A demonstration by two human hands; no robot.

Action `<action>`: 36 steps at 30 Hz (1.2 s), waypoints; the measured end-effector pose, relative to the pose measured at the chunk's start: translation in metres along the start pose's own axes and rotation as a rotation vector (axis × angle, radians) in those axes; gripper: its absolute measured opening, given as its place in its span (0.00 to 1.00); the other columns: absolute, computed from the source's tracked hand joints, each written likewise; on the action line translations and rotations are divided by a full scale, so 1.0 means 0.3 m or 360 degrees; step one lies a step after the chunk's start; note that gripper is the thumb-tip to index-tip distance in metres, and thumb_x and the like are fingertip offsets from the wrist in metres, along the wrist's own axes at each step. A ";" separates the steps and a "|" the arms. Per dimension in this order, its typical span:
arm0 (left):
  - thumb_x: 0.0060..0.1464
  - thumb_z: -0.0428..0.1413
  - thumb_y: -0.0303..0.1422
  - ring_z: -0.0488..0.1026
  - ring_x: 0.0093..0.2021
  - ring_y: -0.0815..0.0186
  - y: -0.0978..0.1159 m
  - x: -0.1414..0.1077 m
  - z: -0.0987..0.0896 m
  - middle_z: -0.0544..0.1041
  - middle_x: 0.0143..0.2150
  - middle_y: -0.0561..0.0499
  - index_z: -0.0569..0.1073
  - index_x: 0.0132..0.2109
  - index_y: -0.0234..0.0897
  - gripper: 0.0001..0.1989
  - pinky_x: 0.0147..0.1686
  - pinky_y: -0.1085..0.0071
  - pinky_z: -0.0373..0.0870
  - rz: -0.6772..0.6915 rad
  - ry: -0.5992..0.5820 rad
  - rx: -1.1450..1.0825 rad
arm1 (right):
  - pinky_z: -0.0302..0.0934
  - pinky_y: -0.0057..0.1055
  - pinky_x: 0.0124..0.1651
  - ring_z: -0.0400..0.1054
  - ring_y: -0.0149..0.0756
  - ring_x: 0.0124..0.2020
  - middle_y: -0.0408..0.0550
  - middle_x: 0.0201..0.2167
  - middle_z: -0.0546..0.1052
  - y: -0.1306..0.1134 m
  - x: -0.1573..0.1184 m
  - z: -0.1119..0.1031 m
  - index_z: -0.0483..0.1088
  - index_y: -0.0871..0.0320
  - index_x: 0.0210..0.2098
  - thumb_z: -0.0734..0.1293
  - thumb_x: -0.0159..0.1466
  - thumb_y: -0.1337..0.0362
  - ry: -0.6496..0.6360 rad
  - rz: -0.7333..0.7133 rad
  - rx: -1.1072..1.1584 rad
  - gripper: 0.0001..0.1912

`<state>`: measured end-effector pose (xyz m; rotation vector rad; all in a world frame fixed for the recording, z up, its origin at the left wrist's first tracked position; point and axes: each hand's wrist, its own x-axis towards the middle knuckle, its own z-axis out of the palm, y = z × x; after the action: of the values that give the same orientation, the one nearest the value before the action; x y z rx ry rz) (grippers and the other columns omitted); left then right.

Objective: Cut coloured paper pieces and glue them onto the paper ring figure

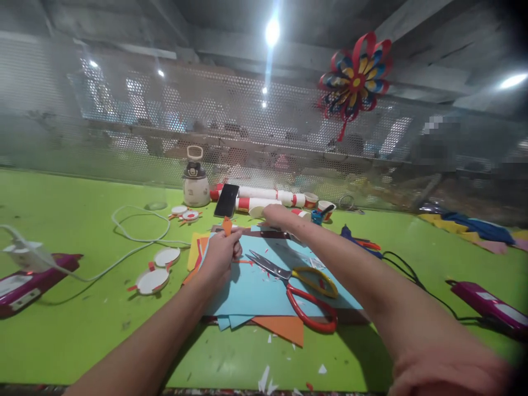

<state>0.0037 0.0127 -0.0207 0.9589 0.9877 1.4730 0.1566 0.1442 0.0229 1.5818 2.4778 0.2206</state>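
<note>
My left hand [223, 248] is closed in a pinch on a small orange paper piece [227, 225], over the left part of the light blue paper sheets [243, 297]. My right hand [273, 213] reaches out beyond the sheets, beside a white cup [257, 210]; its fingers are mostly hidden, so its grip cannot be told. Scissors [284, 275] with one yellow and one red handle lie partly open on the blue paper. Orange paper [284, 329] sticks out below the sheets.
Behind the sheets are a phone [226, 200], a bottle [196, 187] and stacked cups [264, 193]. White disc pieces [152, 281] and a cable lie left. Power strips [489, 303] and a blue glue gun [350, 236] are right.
</note>
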 end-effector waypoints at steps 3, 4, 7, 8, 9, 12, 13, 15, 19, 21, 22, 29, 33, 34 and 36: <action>0.49 0.57 0.36 0.55 0.15 0.75 0.005 0.021 -0.005 0.59 0.15 0.61 0.72 0.37 0.31 0.12 0.16 0.77 0.50 -0.0008 -0.0002 0.0094 | 0.67 0.42 0.47 0.70 0.41 0.46 0.53 0.51 0.71 0.020 0.002 -0.029 0.67 0.61 0.52 0.65 0.66 0.61 -0.0022 -0.0008 -0.0044 0.17; 0.50 0.57 0.36 0.56 0.15 0.75 0.009 0.036 -0.003 0.61 0.16 0.60 0.73 0.39 0.30 0.12 0.17 0.77 0.51 -0.0012 0.0000 0.0140 | 0.67 0.41 0.47 0.70 0.40 0.46 0.53 0.51 0.71 0.026 0.000 -0.041 0.67 0.61 0.52 0.65 0.66 0.61 -0.0024 -0.0012 -0.0049 0.17; 0.55 0.56 0.35 0.65 0.21 0.73 0.027 0.104 0.018 0.70 0.24 0.54 0.73 0.44 0.29 0.13 0.22 0.76 0.63 -0.0018 -0.0008 0.0319 | 0.67 0.41 0.46 0.70 0.40 0.46 0.53 0.50 0.71 0.034 -0.021 -0.077 0.67 0.60 0.52 0.65 0.66 0.61 -0.0013 -0.0035 -0.0034 0.16; 0.57 0.55 0.35 0.70 0.26 0.70 0.035 0.130 0.029 0.73 0.31 0.51 0.72 0.46 0.30 0.13 0.26 0.72 0.68 -0.0009 -0.0014 0.0388 | 0.67 0.41 0.46 0.70 0.40 0.46 0.53 0.50 0.71 0.032 -0.033 -0.087 0.67 0.61 0.52 0.65 0.66 0.61 -0.0002 -0.0048 -0.0019 0.17; 0.59 0.54 0.37 0.73 0.34 0.67 0.043 0.155 0.040 0.74 0.40 0.48 0.71 0.48 0.32 0.14 0.33 0.67 0.72 0.0010 -0.0018 0.0459 | 0.67 0.41 0.46 0.70 0.40 0.46 0.53 0.50 0.71 0.030 -0.048 -0.097 0.67 0.61 0.51 0.65 0.66 0.61 0.0012 -0.0062 0.0002 0.16; 0.60 0.53 0.36 0.73 0.45 0.61 0.065 0.200 0.066 0.72 0.51 0.44 0.69 0.52 0.34 0.16 0.43 0.58 0.73 0.0126 -0.0015 0.0649 | 0.67 0.41 0.47 0.70 0.40 0.46 0.53 0.50 0.71 0.020 -0.111 -0.121 0.67 0.60 0.51 0.64 0.66 0.61 0.0066 -0.0125 0.0098 0.16; 0.59 0.54 0.36 0.73 0.44 0.61 0.070 0.203 0.070 0.72 0.50 0.45 0.69 0.51 0.34 0.15 0.42 0.59 0.73 0.0166 -0.0025 0.0699 | 0.67 0.42 0.46 0.70 0.40 0.46 0.52 0.50 0.71 0.018 -0.135 -0.127 0.67 0.60 0.51 0.64 0.66 0.60 0.0083 -0.0148 0.0139 0.16; 0.55 0.57 0.35 0.73 0.37 0.64 0.074 0.191 0.074 0.76 0.39 0.48 0.73 0.44 0.32 0.11 0.36 0.66 0.71 0.0237 -0.0063 0.0760 | 0.67 0.42 0.46 0.70 0.40 0.46 0.51 0.50 0.72 0.017 -0.183 -0.136 0.68 0.60 0.51 0.64 0.66 0.60 0.0112 -0.0187 0.0230 0.15; 0.40 0.64 0.32 0.64 0.22 0.70 0.064 0.138 0.073 0.68 0.19 0.56 0.76 0.26 0.32 0.07 0.23 0.74 0.56 0.0330 -0.0160 0.0725 | 0.68 0.40 0.44 0.70 0.39 0.44 0.50 0.48 0.73 0.017 -0.259 -0.143 0.69 0.60 0.49 0.64 0.66 0.60 0.0154 -0.0238 0.0412 0.14; 0.37 0.65 0.33 0.59 0.20 0.73 0.057 0.117 0.072 0.66 0.17 0.57 0.74 0.24 0.32 0.09 0.21 0.74 0.52 0.0320 -0.0220 0.0672 | 0.68 0.38 0.42 0.71 0.37 0.41 0.49 0.45 0.74 0.013 -0.288 -0.141 0.70 0.61 0.46 0.64 0.66 0.60 0.0189 -0.0256 0.0491 0.13; 0.37 0.65 0.34 0.57 0.19 0.73 0.055 0.109 0.070 0.65 0.17 0.58 0.74 0.24 0.32 0.10 0.21 0.74 0.50 0.0300 -0.0256 0.0643 | 0.67 0.36 0.40 0.71 0.36 0.38 0.48 0.41 0.75 0.011 -0.302 -0.138 0.71 0.61 0.44 0.65 0.66 0.61 0.0218 -0.0262 0.0528 0.12; 0.40 0.66 0.37 0.55 0.20 0.76 0.082 0.089 0.028 0.64 0.22 0.57 0.73 0.27 0.32 0.13 0.20 0.77 0.48 0.0262 -0.0449 0.0360 | 0.57 0.30 0.37 0.68 0.35 0.35 0.52 0.35 0.76 0.043 -0.490 -0.042 0.67 0.64 0.55 0.56 0.68 0.64 0.0472 -0.0201 0.0683 0.20; 0.40 0.66 0.36 0.53 0.20 0.77 0.115 0.089 0.002 0.63 0.21 0.58 0.71 0.27 0.32 0.13 0.19 0.77 0.47 0.0299 -0.0449 0.0163 | 0.57 0.32 0.38 0.68 0.43 0.41 0.56 0.41 0.75 0.064 -0.616 0.058 0.71 0.60 0.50 0.64 0.61 0.57 0.0286 -0.0289 0.0635 0.21; 0.40 0.66 0.35 0.54 0.20 0.77 0.121 0.089 -0.003 0.63 0.21 0.58 0.71 0.27 0.32 0.13 0.19 0.77 0.48 0.0301 -0.0446 0.0122 | 0.57 0.33 0.36 0.68 0.46 0.41 0.58 0.41 0.75 0.060 -0.636 0.080 0.71 0.60 0.51 0.66 0.58 0.57 0.0228 -0.0300 0.0613 0.23; 0.40 0.66 0.34 0.55 0.20 0.78 0.129 0.091 -0.011 0.64 0.22 0.58 0.72 0.28 0.32 0.12 0.19 0.78 0.50 0.0302 -0.0437 0.0057 | 0.56 0.32 0.32 0.68 0.47 0.37 0.57 0.37 0.74 0.041 -0.660 0.118 0.72 0.58 0.49 0.67 0.54 0.60 0.0138 -0.0327 0.0577 0.23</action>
<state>-0.0148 0.0360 0.0161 1.2715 0.7407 1.4336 0.2573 -0.0297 0.0075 1.4439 2.8498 -0.2075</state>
